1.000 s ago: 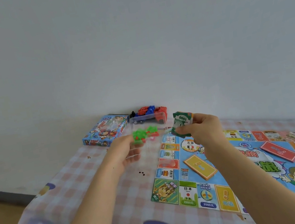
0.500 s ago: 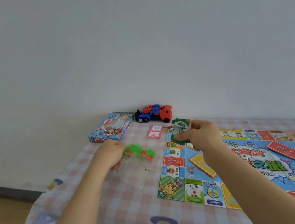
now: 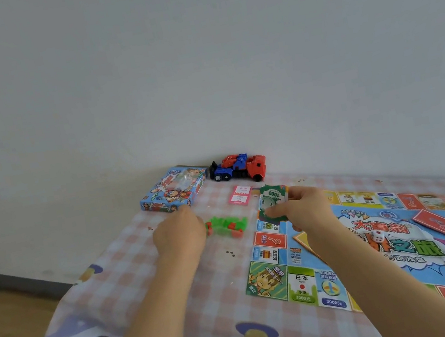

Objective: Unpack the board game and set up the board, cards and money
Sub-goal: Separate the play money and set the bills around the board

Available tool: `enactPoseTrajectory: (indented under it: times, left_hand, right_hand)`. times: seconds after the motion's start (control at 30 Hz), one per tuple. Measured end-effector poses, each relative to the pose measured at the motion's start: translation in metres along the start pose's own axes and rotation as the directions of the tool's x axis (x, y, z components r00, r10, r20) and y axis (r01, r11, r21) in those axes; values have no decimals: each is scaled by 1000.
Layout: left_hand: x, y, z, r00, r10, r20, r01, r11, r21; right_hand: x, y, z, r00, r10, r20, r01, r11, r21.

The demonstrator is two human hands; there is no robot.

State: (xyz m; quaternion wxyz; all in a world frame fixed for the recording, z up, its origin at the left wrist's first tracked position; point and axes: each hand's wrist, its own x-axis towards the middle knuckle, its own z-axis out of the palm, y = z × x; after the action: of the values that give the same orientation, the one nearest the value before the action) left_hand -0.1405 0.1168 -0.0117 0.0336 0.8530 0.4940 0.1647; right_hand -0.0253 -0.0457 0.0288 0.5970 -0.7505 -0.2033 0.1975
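The game box [image 3: 173, 190] lies parked at eleven o'clock from the left grip [image 3: 179, 235], seemingly kept out of play. That grip sits against the bagged green and red houses [image 3: 227, 225]; whether it pinches them, I cannot tell. At three o'clock the right grip [image 3: 305, 207] clasps the 1000 banknotes [image 3: 273, 202] above the game board [image 3: 380, 259] corner, seemingly ready for dealing.

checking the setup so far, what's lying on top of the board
A red card stack and a white die lie on the board. A yellow card stack shows only its corner; the right arm covers the rest and anything else beneath it.
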Motion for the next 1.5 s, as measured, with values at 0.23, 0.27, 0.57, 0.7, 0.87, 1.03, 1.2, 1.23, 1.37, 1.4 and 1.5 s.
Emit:
enactPoseTrajectory:
  times: [0.23,0.27,0.57,0.7,0.87,1.03,1.2,1.23,1.37,1.4,1.5]
  left_hand:
    - [2,12,1,998,-3,60,3,1000,9]
    - [2,12,0,998,-5,65,4,1000,15]
    - [-1,1,-16,952,302,55,-237,836,-495]
    - [-6,1,-1,910,398,116,-293,816,-499]
    - [-9,11,4,942,335,31,-299,878,-373]
    - [-9,18,4,951,303,66,-265,904,-335]
    - [-8,22,1,957,290,-22,-269,855,-444]
    - [-8,23,1,957,289,-22,-268,853,-447]
    - [-9,21,2,941,320,107,-262,892,-368]
    - [-10,20,4,937,327,121,-263,890,-373]
    - [-10,18,5,936,337,104,-272,877,-396]
  right_hand:
    - [5,4,1,1000,18,-3,-18,1000,12]
    - [6,4,-1,1000,22,-6,-22,1000,10]
    - [11,10,-17,998,29,-61,-27,999,33]
    - [12,11,-20,997,37,-71,-34,999,38]
    - [11,10,-20,997,34,-68,-32,999,40]
    - [10,10,-21,998,42,-54,-39,998,39]
    - [12,11,-22,998,38,-53,-35,998,46]
    - [12,11,-22,998,36,-50,-34,998,46]
    - [11,11,-22,998,33,-45,-30,998,57]
    - [11,11,-23,998,35,-47,-32,998,59]
    - [11,11,-23,999,32,-41,-29,998,62]
